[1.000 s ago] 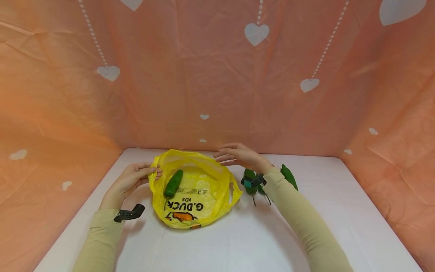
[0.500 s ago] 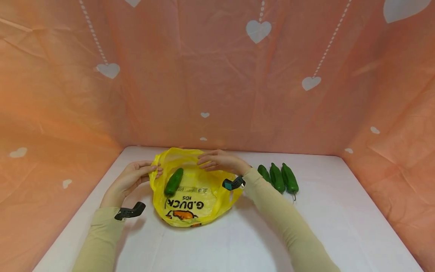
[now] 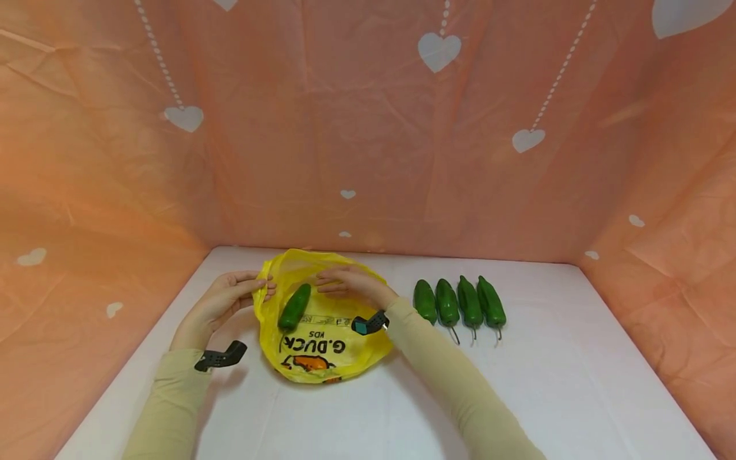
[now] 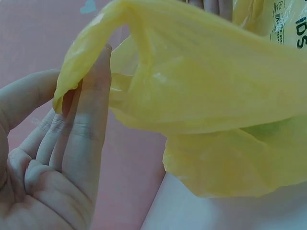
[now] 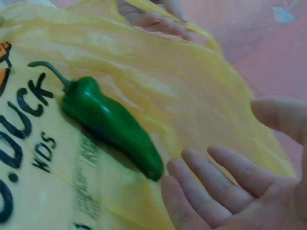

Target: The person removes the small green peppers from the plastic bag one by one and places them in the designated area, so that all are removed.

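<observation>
A yellow plastic bag (image 3: pixel 345 358) printed "G.DUCK KDS" lies with its mouth spread on the white table. Inside it rests a green pepper (image 3: pixel 295 308), its stem toward the print in the right wrist view. My left hand (image 3: pixel 221 300) pinches the bag's left rim between thumb and fingers; the left wrist view shows the yellow film (image 4: pixel 76 62) folded over there. Reaching into the bag from the right, my right hand (image 3: pixel 353 284) has its fingers extended and holds nothing. Its fingertips (image 5: pixel 175 167) are close to the pepper's tip.
Several green peppers (image 3: pixel 468 303) lie side by side in a row on the table (image 3: pixel 546 383), right of the bag, stems toward me. Orange-pink cloth (image 3: pixel 368 128) with white hearts hangs behind and along both sides.
My right hand has moved left and down from the bag's right rim into its mouth, near the pepper inside. The row of peppers is now uncovered. The left hand keeps its hold.
</observation>
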`<state>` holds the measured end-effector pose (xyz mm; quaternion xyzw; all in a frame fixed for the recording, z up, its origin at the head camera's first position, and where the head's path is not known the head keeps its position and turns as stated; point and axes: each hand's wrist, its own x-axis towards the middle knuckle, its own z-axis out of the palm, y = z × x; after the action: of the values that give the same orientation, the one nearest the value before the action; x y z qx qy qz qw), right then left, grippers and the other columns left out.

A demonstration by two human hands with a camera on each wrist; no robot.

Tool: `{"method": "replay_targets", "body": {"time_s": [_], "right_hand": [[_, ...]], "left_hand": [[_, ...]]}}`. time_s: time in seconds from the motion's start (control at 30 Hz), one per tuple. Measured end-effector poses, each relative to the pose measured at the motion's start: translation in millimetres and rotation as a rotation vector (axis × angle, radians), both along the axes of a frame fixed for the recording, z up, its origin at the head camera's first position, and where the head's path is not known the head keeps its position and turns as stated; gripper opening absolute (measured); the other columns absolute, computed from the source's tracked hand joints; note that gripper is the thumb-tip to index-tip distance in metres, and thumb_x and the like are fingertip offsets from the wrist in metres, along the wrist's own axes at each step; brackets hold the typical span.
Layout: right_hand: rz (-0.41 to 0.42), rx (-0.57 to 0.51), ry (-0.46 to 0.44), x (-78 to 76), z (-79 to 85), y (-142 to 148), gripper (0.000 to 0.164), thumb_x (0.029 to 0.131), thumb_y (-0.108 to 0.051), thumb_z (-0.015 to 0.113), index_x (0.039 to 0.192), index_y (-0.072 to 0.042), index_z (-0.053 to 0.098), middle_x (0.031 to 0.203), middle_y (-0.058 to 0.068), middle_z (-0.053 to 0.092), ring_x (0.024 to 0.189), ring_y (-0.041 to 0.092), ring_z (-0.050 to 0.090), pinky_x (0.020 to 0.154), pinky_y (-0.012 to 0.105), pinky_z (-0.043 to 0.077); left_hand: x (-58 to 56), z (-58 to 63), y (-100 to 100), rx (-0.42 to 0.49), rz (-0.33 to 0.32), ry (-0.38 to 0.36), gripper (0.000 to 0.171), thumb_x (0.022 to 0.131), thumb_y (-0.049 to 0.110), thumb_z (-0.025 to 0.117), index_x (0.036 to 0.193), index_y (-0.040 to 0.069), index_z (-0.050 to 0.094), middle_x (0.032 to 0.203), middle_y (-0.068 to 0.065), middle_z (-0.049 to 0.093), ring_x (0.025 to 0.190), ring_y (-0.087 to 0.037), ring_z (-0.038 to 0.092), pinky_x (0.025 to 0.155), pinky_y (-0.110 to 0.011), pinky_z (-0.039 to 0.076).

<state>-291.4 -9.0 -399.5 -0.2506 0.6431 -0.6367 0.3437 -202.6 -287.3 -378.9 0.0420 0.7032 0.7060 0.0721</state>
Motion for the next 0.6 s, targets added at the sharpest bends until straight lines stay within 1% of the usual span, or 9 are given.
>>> {"method": "replay_targets", "body": {"time_s": [0.07,0.2,0.33,0.47,0.6], "right_hand": [[-0.009,-0.002,0.027,3.8,-3.2,-6,0.046,0.104,-0.024,0.043,0.141,0.003,0.043,0.142,0.020,0.044,0.127,0.035,0.046,0.108,0.045,0.034],[-0.046,-0.038,0.024,8.6,-11.6,-15,0.045,0.104,-0.024,0.041,0.141,0.003,0.043,0.142,0.021,0.042,0.128,0.036,0.044,0.108,0.044,0.035],[-0.088,-0.056,-0.023,9.2,-19.6,-22,0.044,0.105,-0.022,0.040,0.142,0.001,0.042,0.144,0.020,0.041,0.131,0.034,0.041,0.109,0.042,0.034],[-0.144,-0.071,-0.096,6.6,-23.2,-25,0.042,0.104,-0.020,0.039,0.138,0.005,0.042,0.142,0.022,0.041,0.130,0.034,0.041,0.109,0.042,0.034],[-0.178,-0.071,-0.114,3.6,-23.7,-26,0.043,0.105,-0.023,0.037,0.137,0.006,0.041,0.141,0.022,0.042,0.130,0.034,0.041,0.108,0.041,0.035]], "left_hand": [[-0.2,-0.1,0,-0.001,0.000,0.004,0.042,0.097,0.012,0.057,0.126,-0.016,0.046,0.099,-0.006,0.071,0.092,-0.016,0.068,0.082,-0.030,0.055],[0.2,-0.3,-1,0.007,0.005,0.005,0.041,0.097,0.013,0.058,0.124,-0.016,0.048,0.099,-0.008,0.071,0.092,-0.017,0.068,0.083,-0.031,0.055],[1.3,-1.4,-1,0.011,0.001,0.000,0.042,0.097,0.012,0.058,0.124,-0.018,0.047,0.098,-0.008,0.071,0.091,-0.018,0.069,0.083,-0.032,0.054],[1.7,-2.6,-2,0.024,0.000,-0.009,0.042,0.097,0.012,0.058,0.124,-0.018,0.047,0.097,-0.009,0.071,0.091,-0.018,0.069,0.083,-0.032,0.054],[2.1,-2.7,-3,0.033,0.000,-0.002,0.038,0.096,0.011,0.058,0.122,-0.017,0.050,0.097,-0.008,0.072,0.091,-0.018,0.069,0.083,-0.032,0.054]]}}
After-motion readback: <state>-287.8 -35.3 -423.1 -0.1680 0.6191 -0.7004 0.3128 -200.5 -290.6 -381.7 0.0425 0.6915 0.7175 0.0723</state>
